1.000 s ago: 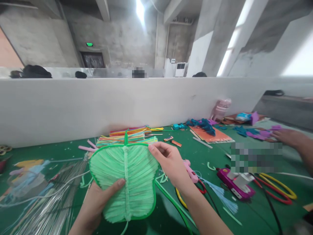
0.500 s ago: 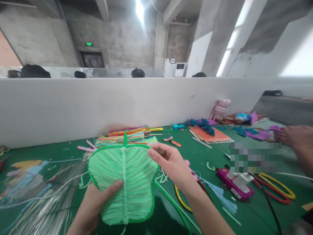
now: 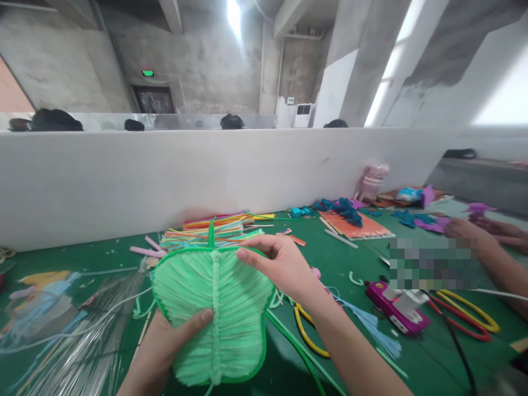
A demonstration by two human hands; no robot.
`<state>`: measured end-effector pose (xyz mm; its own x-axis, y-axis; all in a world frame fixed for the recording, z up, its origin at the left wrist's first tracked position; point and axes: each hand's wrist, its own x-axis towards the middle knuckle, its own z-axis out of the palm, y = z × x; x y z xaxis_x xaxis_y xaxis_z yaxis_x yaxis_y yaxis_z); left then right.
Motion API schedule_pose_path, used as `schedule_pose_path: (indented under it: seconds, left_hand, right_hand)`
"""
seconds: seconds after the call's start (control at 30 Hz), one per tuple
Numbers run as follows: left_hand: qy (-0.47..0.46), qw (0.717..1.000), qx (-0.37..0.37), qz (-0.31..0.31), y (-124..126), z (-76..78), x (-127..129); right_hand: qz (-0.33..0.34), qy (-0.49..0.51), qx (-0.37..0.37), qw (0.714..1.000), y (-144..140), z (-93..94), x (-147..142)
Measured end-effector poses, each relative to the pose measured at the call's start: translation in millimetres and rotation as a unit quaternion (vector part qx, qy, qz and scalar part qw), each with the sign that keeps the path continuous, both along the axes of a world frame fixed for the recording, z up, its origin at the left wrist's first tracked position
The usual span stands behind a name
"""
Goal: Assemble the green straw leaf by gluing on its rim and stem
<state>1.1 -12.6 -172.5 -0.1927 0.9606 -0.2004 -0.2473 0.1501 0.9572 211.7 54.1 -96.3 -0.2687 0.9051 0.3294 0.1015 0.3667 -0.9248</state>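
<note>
A light green fuzzy leaf, made of pipe cleaners, is held up in front of me above the table. It has a darker green rim, a pale raised midrib down its middle and a short green stem at the top. My left hand grips its lower left side, thumb flat on the front and the fingers hidden behind. At the upper right rim, my right hand pinches the edge between thumb and fingers. Behind the leaf lies a pile of coloured pipe cleaners.
A bundle of clear thin rods and a white cable lie at left. To the right are a purple power strip, yellow and red loops and an orange sheet. Another person's hands work at far right. A white partition stands behind.
My right hand has slid left along the leaf's top rim. The leaf has shifted slightly right and down. At far right, the other person's hands have moved further into view.
</note>
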Motion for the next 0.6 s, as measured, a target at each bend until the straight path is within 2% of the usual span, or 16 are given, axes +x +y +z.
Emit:
schedule_pose_path:
  seconds: [0.33,0.47,0.6]
  left_hand:
    - [-0.006,1.0,0.007,0.008,-3.9,5.0,5.4]
    - [-0.002,1.0,0.003,0.008,-4.7,6.1,5.6]
    - [-0.001,1.0,0.002,0.013,-4.5,4.8,4.8]
  right_hand:
    - [-0.011,-0.048,0.043,0.998,1.4,4.0,-1.4]
    - [-0.04,-0.077,0.068,0.994,0.4,6.4,-1.8]
    - [-0.03,-0.042,0.032,0.998,-1.2,3.4,2.0]
